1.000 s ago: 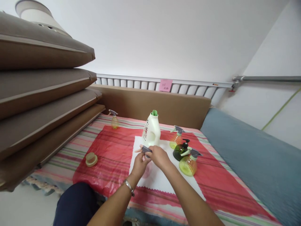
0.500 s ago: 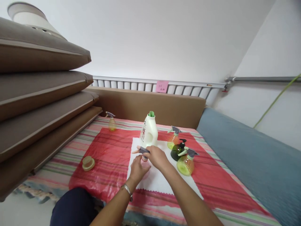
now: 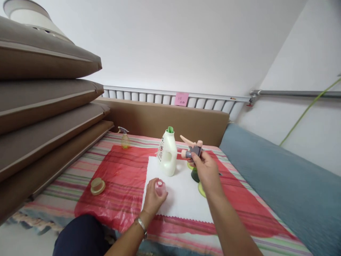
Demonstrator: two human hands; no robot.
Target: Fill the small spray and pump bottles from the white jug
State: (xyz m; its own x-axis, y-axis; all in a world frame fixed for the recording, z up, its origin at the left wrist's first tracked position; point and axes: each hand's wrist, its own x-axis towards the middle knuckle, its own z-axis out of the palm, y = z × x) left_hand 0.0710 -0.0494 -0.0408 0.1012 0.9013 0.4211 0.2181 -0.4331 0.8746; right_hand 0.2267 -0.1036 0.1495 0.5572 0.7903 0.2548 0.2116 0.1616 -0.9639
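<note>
My left hand (image 3: 153, 199) is closed around a small pink bottle (image 3: 160, 187) that stands open-necked on the white cloth (image 3: 181, 199). Raised above the cloth, my right hand (image 3: 206, 170) grips the pink and grey spray head (image 3: 191, 148) that has come off that bottle. A white detergent bottle with a green cap (image 3: 168, 153) stands just behind the pink bottle. The spray bottles on the right are mostly hidden behind my right hand.
A red plastic sheet (image 3: 119, 181) covers the striped bedding. A round yellow lid (image 3: 97, 185) lies at left, a small yellow spray bottle (image 3: 124, 138) at the back. Brown cushions (image 3: 45, 117) are stacked on the left, a blue mattress (image 3: 277, 185) on the right.
My right hand has lifted the spray head off the pink bottle and carried it up and to the right. My left hand stays on the bottle.
</note>
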